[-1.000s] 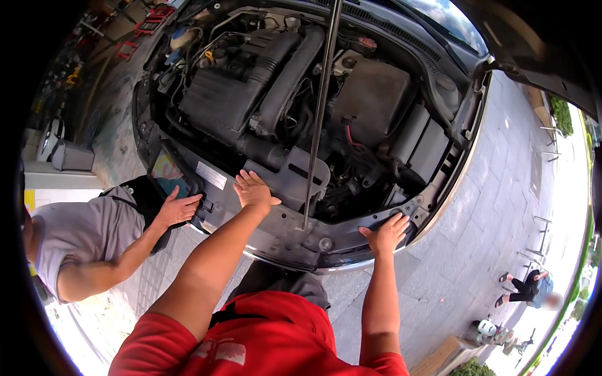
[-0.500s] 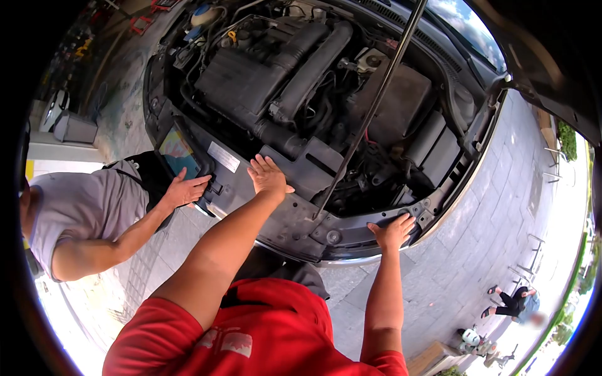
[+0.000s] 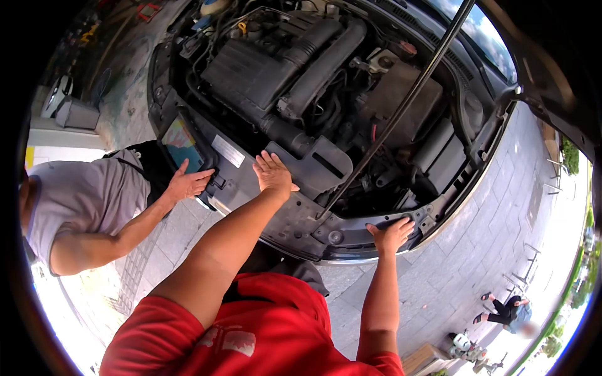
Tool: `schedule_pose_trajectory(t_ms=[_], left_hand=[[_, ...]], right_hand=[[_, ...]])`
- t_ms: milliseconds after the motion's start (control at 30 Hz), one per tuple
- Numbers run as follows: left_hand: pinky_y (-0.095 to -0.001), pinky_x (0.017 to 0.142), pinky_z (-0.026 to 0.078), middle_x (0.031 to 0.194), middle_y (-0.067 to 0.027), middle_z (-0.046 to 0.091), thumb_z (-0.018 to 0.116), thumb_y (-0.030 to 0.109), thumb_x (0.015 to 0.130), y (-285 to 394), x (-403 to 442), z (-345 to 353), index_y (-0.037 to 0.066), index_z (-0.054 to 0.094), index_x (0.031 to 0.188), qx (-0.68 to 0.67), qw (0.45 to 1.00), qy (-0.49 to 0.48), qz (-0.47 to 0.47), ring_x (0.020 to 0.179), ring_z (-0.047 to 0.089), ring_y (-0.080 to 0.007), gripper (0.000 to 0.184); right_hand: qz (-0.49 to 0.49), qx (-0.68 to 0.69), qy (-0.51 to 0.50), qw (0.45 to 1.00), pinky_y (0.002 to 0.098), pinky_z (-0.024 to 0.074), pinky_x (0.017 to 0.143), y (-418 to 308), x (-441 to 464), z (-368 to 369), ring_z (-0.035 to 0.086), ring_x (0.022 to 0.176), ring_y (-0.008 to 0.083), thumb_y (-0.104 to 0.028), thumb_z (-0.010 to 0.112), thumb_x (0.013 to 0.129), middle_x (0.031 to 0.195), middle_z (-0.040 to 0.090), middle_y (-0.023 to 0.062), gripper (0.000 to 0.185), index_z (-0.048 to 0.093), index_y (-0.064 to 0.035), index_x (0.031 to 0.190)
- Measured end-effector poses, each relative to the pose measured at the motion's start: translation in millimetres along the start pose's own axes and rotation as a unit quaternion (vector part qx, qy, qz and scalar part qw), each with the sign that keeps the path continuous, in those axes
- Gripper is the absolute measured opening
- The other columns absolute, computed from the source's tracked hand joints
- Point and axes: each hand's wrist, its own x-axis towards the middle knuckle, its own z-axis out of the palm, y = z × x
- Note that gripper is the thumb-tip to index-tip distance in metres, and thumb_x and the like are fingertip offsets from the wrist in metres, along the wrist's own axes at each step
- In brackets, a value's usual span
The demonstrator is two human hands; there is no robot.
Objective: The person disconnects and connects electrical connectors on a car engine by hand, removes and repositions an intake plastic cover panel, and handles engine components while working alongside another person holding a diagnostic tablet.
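Fingers apart, my left hand [image 3: 274,174] rests on the front panel [image 3: 251,188] of a car's open engine bay, right of a white label [image 3: 227,151]. My right hand [image 3: 390,235] lies spread on the panel's right part, near the front edge. Neither hand holds anything. Between them the hood prop rod [image 3: 401,106] rises from the panel. Behind the hands are the black engine cover [image 3: 241,72] and a dusty box cover [image 3: 404,94].
At the left a co-worker in a grey shirt [image 3: 94,194] has a hand [image 3: 187,182] at the panel's left part, by a colourful sheet [image 3: 182,145]. Far right, a person [image 3: 511,313] sits near a scooter [image 3: 467,344]. The raised hood [image 3: 539,56] is at the upper right.
The view has shifted, so the engine bay appears further right and the prop rod more slanted. Both my hands remain spread on the panel.
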Motion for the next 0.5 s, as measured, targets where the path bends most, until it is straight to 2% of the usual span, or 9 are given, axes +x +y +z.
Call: schedule_pose_trajectory(t_ms=[300, 500], left_hand=[[-0.0564, 0.116, 0.018, 0.156, -0.034, 0.011, 0.071, 0.063, 0.073, 2.0, 2.5, 3.5, -0.011, 0.012, 0.149, 0.017, 1.0, -0.002, -0.006, 0.144, 0.016, -0.0485, 0.121], [-0.0559, 0.116, 0.018, 0.156, -0.0331, 0.012, 0.072, 0.063, 0.072, 5.5, 3.6, 2.9, -0.011, 0.011, 0.149, 0.025, 0.999, -0.008, -0.02, 0.144, 0.016, -0.0482, 0.124]], right_hand=[[0.015, 0.002, 0.02, 1.0, 0.0523, 0.0189, 0.117, -4.6, -4.8, -6.0, 0.011, 0.146, 0.0446, -0.046, 0.092, 0.053, 0.158, 0.01, 0.0285, 0.137, 0.011, 0.0073, 0.15], [0.032, 0.008, -0.004, 0.999, 0.0519, 0.0189, 0.117, -5.9, -2.9, -10.7, 0.011, 0.146, 0.044, -0.047, 0.092, 0.053, 0.158, 0.01, 0.0283, 0.136, 0.013, 0.0077, 0.149]])
